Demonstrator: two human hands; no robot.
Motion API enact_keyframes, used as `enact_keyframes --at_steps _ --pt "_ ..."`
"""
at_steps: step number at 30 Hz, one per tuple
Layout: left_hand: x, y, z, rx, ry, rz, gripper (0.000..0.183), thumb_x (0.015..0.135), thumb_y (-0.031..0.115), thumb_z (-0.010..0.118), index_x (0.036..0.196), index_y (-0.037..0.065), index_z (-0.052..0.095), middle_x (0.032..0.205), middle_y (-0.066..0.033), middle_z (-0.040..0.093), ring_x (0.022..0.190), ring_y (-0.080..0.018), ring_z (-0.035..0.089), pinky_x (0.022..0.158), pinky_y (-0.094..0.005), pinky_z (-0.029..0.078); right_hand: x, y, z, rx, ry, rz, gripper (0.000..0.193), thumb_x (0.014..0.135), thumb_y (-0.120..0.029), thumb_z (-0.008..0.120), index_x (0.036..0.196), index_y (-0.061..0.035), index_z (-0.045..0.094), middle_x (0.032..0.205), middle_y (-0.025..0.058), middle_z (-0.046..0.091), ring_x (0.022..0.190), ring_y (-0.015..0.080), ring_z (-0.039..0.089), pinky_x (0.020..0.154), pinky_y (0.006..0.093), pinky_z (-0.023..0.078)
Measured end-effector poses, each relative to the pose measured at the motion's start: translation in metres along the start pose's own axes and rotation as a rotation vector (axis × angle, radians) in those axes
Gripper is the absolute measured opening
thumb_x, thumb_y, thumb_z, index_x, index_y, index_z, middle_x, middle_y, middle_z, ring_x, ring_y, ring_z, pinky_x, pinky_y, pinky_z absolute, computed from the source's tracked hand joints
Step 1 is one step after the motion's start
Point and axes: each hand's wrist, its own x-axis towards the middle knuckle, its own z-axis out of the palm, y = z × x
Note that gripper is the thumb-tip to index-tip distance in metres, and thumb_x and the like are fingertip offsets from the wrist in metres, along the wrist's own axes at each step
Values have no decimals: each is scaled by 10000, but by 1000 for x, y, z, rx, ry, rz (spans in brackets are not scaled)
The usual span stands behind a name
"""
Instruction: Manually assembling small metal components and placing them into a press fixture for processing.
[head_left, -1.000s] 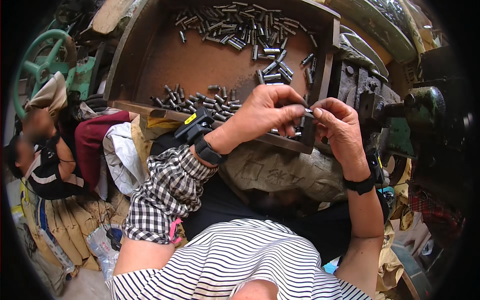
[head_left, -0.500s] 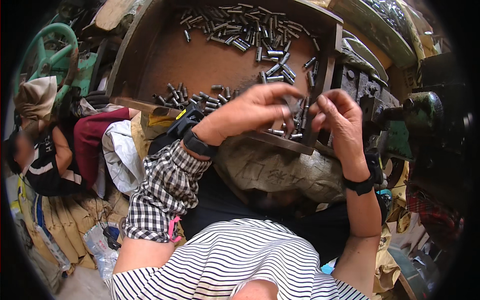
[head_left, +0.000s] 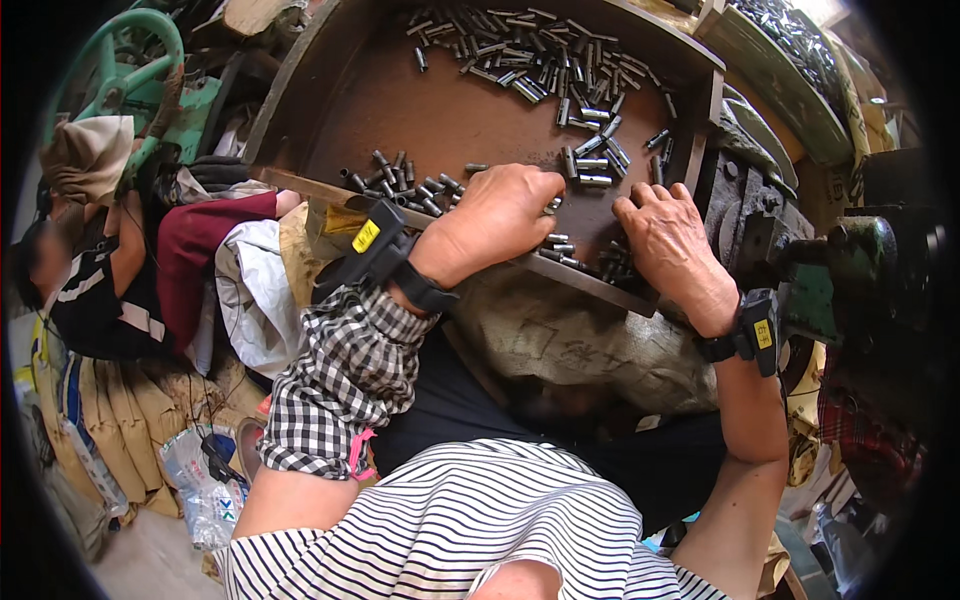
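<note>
Striped shirt, checked left sleeve, black wristbands.

Short metal cylinders (head_left: 520,60), dull grey with some shiny glints, lie in a rusty brown tray (head_left: 470,120); its surface is matt and rough, rim worn. Left hand (head_left: 495,220) and right hand (head_left: 675,245) are bare, each wrist in a black matt plastic band. Checked cloth sleeve (head_left: 345,385), woven. Striped knit shirt (head_left: 460,530). Coarse grey-brown sacking (head_left: 590,340) over the lap, creased. Green handwheel (head_left: 110,60), painted metal, chipped.
</note>
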Motion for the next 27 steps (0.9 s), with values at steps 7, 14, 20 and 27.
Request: enact_keyframes --at_steps 7,14,20,27 --pt "9 8 -4 155 -236 37 241 729 179 695 869 10 595 786 -169 627 805 -354 607 684 -434 477 5 -1 -1 52 -41 0 167 779 -38 523 929 -40 596 907 133 579 922 271 574 844 385 402" --pt "12 9 5 302 -222 63 185 748 152 652 828 11 562 750 -172 616 765 -369 605 659 -455 473 6 -1 3 33 8 -4 161 773 -34 531 922 -35 592 882 135 585 902 275 595 807 390 424" --pt "15 7 8 258 -286 122 184 756 137 634 831 -1 539 754 -193 603 775 -378 595 660 -465 466 9 2 4 100 54 -47 205 745 -27 566 950 -32 579 841 136 576 814 277 609 707 379 465" --pt "12 6 11 145 -38 163 199 838 133 593 927 -15 492 731 -178 589 702 -341 611 622 -435 474 -19 -15 -10 759 488 196 205 780 5 609 974 -22 550 803 124 585 679 198 634 564 300 477"
